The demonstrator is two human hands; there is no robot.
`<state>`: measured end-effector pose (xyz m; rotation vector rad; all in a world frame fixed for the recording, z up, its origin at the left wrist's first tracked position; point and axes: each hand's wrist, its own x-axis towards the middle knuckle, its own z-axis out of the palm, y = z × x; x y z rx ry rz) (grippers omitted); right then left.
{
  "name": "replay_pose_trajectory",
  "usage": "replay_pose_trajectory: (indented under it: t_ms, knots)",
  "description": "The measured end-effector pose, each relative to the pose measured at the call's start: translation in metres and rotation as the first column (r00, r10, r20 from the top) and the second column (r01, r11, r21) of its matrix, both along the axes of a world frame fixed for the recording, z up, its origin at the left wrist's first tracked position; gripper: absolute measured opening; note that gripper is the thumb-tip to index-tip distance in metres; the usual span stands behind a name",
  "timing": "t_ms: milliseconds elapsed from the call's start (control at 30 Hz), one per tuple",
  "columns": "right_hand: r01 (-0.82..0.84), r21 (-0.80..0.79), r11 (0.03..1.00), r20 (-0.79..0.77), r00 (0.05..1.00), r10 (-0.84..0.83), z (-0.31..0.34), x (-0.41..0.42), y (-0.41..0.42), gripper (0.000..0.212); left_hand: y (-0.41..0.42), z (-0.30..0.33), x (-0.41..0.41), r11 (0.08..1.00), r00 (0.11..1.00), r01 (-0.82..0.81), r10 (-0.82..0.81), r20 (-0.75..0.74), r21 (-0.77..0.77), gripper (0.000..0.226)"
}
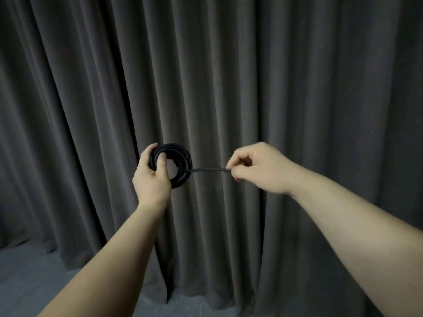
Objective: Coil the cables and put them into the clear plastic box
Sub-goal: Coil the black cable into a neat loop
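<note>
Both hands are raised in front of a dark pleated curtain (229,76), with a strip of grey floor (29,277) below. The left hand (152,175) grips a black cable coil (180,164), its fingers (146,155) curled round the left side of the ring and the thumb pressed across the loops, apparently to stop the turns springing apart. The right hand (256,168) pinches the free cable end (209,170) between thumb and fingers, the remaining fingers curled in. That tail runs taut and nearly level from the lower right of the coil to the pinch, which suggests it is being drawn tight, either to close the last turn or to tuck it through the ring. Coiling of this 1 cable is judged almost complete. The clear plastic box is not in view, nor is any desk or other cable, so stowing is not yet done. Risk noted: slackening the left grip would let the loops unwind.
</note>
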<state>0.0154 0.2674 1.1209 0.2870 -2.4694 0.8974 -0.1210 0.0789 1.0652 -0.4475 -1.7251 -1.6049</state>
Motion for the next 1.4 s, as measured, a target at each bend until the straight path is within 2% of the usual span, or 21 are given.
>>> replay_pose_trajectory:
  t_ms: [67,133,233,333,467,500,533,600,633,700,767,833,967,1100,1167,1233,1300,1333,1400]
  knots:
    - [0.047,0.111,0.993,0.16,0.985,-0.065,-0.005,-0.004,-0.002,0.01,0.002,0.002,0.001,1.0,0.999,0.011,-0.011,-0.031,-0.024,0.03]
    - [0.027,0.117,0.993,0.259,0.964,-0.057,-0.008,-0.01,-0.014,0.017,0.008,0.002,0.003,0.998,0.998,0.012,-0.016,-0.065,-0.059,0.03]
    - [0.04,-0.06,0.997,0.226,0.974,-0.025,-0.011,-0.022,-0.032,0.027,0.018,-0.002,0.006,0.995,0.997,0.039,-0.045,-0.065,-0.095,0.032]
    - [0.09,-0.089,0.992,0.198,0.978,-0.071,-0.016,-0.033,-0.04,0.027,0.025,-0.006,0.009,0.991,0.996,0.067,-0.074,-0.056,-0.114,0.034]
    - [0.052,-0.426,0.903,0.355,0.928,0.114,-0.021,-0.038,-0.044,0.015,0.029,-0.008,0.011,0.988,0.995,0.06,-0.072,-0.076,-0.145,0.037]
    - [0.099,-0.37,0.924,0.352,0.935,0.041,-0.02,-0.038,-0.044,0.009,0.03,-0.009,0.011,0.986,0.995,0.059,-0.071,-0.074,-0.153,0.039]
    - [0.162,-0.238,0.958,0.317,0.945,-0.081,-0.018,-0.039,-0.044,0.006,0.031,-0.009,0.011,0.985,0.995,0.064,-0.076,-0.069,-0.158,0.04]
    - [0.287,0.101,0.953,0.199,0.932,-0.302,-0.013,-0.039,-0.047,0.02,0.032,-0.01,0.011,0.983,0.994,0.078,-0.089,-0.058,-0.169,0.043]
    - [0.317,0.223,0.922,0.151,0.923,-0.354,-0.01,-0.038,-0.05,0.021,0.034,-0.011,0.012,0.98,0.994,0.081,-0.092,-0.055,-0.182,0.044]
    - [0.316,0.307,0.898,0.064,0.934,-0.35,-0.006,-0.036,-0.055,0.023,0.035,-0.012,0.013,0.976,0.994,0.088,-0.1,-0.049,-0.201,0.045]
    - [0.257,0.226,0.94,-0.006,0.965,-0.263,-0.001,-0.033,-0.053,0.026,0.033,-0.01,0.014,0.975,0.994,0.09,-0.102,-0.05,-0.201,0.045]
    - [0.155,0.046,0.987,-0.053,0.987,-0.152,0.003,-0.029,-0.043,0.027,0.028,-0.005,0.011,0.978,0.992,0.099,-0.11,-0.055,-0.184,0.041]
    - [0.055,-0.118,0.991,-0.108,0.992,-0.068,-0.003,-0.021,-0.024,0.022,0.021,0.004,0.012,0.983,0.99,0.124,-0.131,-0.047,-0.133,0.032]
    - [0.021,-0.269,0.963,0.119,0.993,0.011,-0.011,-0.022,-0.011,0.017,0.026,0.002,0.017,0.989,0.991,0.116,-0.121,-0.05,-0.09,0.024]
    - [0.086,-0.191,0.978,0.156,0.986,-0.056,-0.012,-0.025,-0.009,0.018,0.028,-0.003,0.017,0.989,0.991,0.104,-0.112,-0.069,-0.106,0.023]
    - [0.16,-0.028,0.987,0.099,0.983,-0.156,-0.012,-0.028,-0.017,0.023,0.029,-0.006,0.014,0.984,0.991,0.093,-0.106,-0.084,-0.149,0.025]
    - [0.158,0.082,0.984,0.042,0.986,-0.161,-0.009,-0.027,-0.029,0.028,0.031,-0.009,0.015,0.969,0.99,0.075,-0.099,-0.096,-0.235,0.029]
    - [0.135,0.086,0.987,0.026,0.99,-0.137,-0.006,-0.026,-0.032,0.027,0.031,-0.01,0.017,0.96,0.991,0.068,-0.096,-0.094,-0.27,0.031]
    - [0.086,-0.014,0.996,-0.017,0.996,-0.086,-0.003,-0.024,-0.031,0.024,0.029,-0.01,0.019,0.959,0.99,0.087,-0.113,-0.084,-0.27,0.032]
